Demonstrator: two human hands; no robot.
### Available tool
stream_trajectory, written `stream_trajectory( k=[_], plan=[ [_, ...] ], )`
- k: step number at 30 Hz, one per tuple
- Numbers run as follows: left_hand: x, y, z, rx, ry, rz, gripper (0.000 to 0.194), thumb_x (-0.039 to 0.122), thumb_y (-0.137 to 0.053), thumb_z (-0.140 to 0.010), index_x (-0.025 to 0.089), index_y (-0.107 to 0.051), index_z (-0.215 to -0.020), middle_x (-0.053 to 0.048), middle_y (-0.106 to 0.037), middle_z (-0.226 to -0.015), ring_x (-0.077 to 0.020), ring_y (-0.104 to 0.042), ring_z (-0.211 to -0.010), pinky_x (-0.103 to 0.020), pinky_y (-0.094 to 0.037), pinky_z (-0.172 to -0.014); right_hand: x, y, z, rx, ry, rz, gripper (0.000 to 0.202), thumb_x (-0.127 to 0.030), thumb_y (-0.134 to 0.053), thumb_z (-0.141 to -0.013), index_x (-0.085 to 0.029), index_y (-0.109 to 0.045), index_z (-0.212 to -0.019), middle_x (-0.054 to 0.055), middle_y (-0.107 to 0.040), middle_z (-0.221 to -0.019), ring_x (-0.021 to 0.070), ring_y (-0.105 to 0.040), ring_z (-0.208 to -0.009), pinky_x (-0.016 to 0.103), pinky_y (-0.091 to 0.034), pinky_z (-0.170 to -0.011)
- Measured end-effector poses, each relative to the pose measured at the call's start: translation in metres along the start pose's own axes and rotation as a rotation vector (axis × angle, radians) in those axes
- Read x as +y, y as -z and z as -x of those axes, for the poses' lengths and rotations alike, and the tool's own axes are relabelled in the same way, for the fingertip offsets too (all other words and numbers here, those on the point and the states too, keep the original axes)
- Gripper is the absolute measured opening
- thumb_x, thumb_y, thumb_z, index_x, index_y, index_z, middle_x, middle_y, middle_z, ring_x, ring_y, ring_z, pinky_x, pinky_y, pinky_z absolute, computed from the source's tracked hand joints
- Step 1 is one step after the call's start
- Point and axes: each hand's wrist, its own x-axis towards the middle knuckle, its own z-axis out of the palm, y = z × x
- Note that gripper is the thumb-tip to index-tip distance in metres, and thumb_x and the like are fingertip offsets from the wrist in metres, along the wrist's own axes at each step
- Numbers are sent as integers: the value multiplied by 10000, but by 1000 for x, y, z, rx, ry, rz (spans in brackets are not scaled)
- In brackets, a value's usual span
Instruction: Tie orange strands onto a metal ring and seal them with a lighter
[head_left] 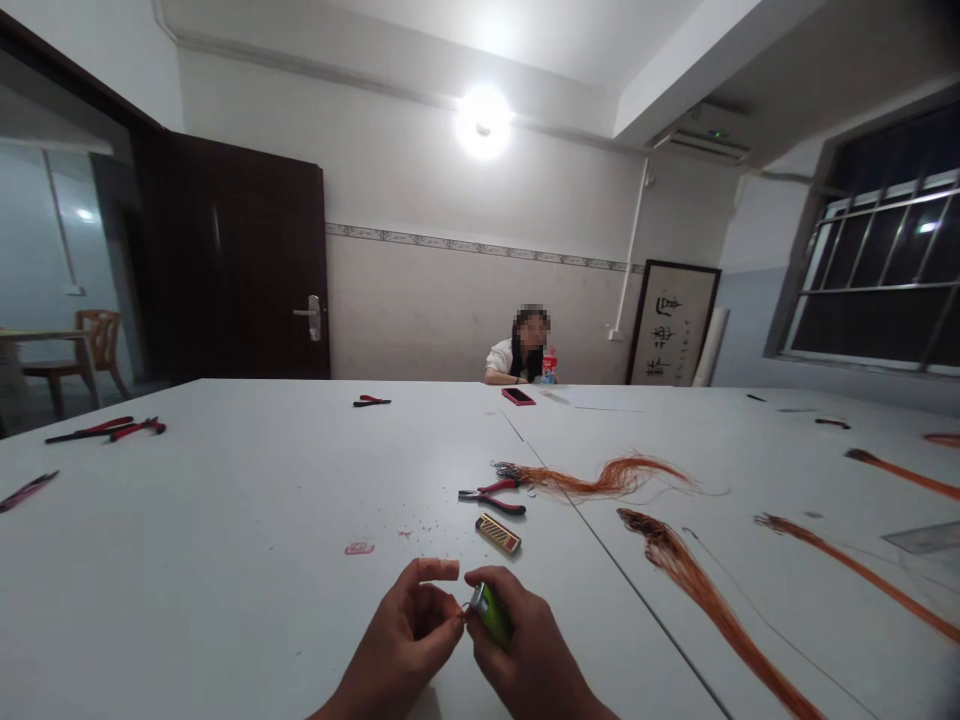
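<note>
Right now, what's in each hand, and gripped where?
Right hand holds a green lighter around its body, metal top toward the left hand. Left fingertips pinch at that top; whether they hold anything cannot be told.

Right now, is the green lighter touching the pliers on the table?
Apart. The head view shows the right hand holding the lighter near the bottom edge, while the pliers lie farther up the table, with bare tabletop and a small gold case between them.

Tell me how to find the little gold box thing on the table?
Start at the big white table and find the two hands, the left hand and the right hand with a green lighter. Just beyond them lies the small gold case, in front of the red-handled pliers. It is the only flat, shiny gold block there.
</note>
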Motion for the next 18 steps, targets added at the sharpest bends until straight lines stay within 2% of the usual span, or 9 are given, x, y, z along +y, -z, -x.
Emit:
stream_trajectory(
  k=[6,13,18],
  plan=[
    [-1,1,1,0,-21,-6,265,216,-624,-733,198,-537,-983,37,-539,-624,-100,-437,-549,-227,-342,-519,4,0,1,-18,6,8,391,-13,-454,-610,-161,-533,-962,32,-622,-793,151,-568,-662,250,-449,-631],
    [-1,0,1,-19,-10,0,275,201,-623,-734,194,-518,-988,37,-537,-645,-101,-442,-572,-233,-342,-541,-3,4,1,-8,-47,-96,272,-66,-480,-698,-168,-528,-945,19,-609,-763,144,-562,-646,239,-446,-617],
    [2,-2,1,-32,9,7,268,207,-624,-734,191,-509,-976,38,-532,-648,-100,-434,-576,-235,-334,-544,-3,3,2,-20,-53,-77,245,-78,-489,-719,-174,-533,-941,0,-590,-716,131,-527,-606,228,-424,-582]
  ],
)
